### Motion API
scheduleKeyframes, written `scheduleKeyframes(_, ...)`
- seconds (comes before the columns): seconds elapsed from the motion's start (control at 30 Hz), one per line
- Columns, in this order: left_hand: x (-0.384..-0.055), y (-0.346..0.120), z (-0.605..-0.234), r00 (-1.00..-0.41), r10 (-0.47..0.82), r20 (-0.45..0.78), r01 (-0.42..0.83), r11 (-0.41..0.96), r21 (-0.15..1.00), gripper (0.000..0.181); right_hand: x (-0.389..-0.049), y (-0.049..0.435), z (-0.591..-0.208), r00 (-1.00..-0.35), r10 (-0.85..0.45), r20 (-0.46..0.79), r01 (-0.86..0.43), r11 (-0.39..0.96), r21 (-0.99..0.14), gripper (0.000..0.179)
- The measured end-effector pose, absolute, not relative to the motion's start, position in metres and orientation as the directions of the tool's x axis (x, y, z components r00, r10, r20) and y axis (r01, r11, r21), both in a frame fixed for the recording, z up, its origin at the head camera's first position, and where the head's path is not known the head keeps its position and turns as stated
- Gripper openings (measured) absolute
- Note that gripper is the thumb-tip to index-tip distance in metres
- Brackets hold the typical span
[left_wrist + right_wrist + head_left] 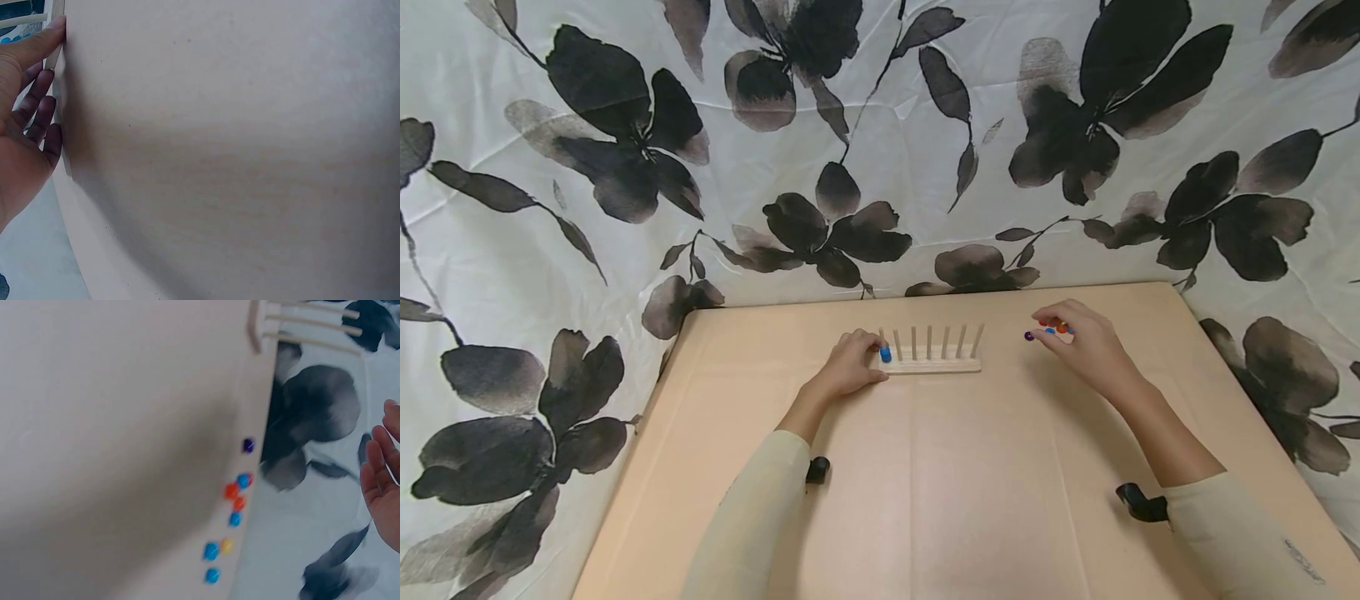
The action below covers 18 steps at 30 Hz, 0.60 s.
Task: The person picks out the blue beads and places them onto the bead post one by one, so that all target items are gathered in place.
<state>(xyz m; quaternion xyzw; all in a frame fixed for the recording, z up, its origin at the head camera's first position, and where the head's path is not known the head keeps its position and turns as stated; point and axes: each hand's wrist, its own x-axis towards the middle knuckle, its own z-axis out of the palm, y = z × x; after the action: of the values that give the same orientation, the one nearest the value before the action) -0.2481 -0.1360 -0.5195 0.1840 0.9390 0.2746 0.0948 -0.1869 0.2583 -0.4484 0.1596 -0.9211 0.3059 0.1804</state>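
Note:
A pale wooden peg rack (934, 366) with a row of upright pegs stands near the far side of the table. Blue beads (885, 355) are threaded on its leftmost peg. My left hand (850, 364) grips the rack's left end, thumb at the front; in the left wrist view the hand (25, 119) has its fingertips along the base. To the right, my right hand (1088, 343) hovers over loose beads, fingers loosely bent with nothing seen between them. Below it show a purple bead (249, 445), a red-orange bead (232, 490), a yellow bead (226, 545) and several blue ones.
The light wooden table (955, 483) ends just behind the rack and the loose beads. A white cloth with dark flowers (820, 150) hangs behind and at both sides. Black wrist-camera mounts (1142, 502) stick out inward from both sleeves.

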Motion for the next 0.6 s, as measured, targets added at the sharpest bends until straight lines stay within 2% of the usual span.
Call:
scheduleKeyframes(0.17, -0.249, -0.136, -0.52, -0.914, 0.398, -0.076, 0.296, 0.783, 0.547, 0.046, -0.182, 0.283, -0.464, -0.91, -0.141, 0.389, -0.345, 0.777, -0.527, 0.024)
scheduleKeyframes(0.37, -0.249, -0.136, -0.52, -0.912, 0.402, -0.078, 0.294, 0.775, 0.56, 0.047, -0.18, 0.307, -0.476, -0.959, -0.077, 0.274, -0.217, 0.818, -0.533, 0.031)
scheduleKeyframes(0.6, -0.249, -0.137, -0.519, -0.913, 0.399, -0.084, 0.289, 0.78, 0.555, 0.05, -0.177, 0.329, -0.489, -0.975, -0.034, 0.217, -0.145, 0.843, -0.519, 0.032)
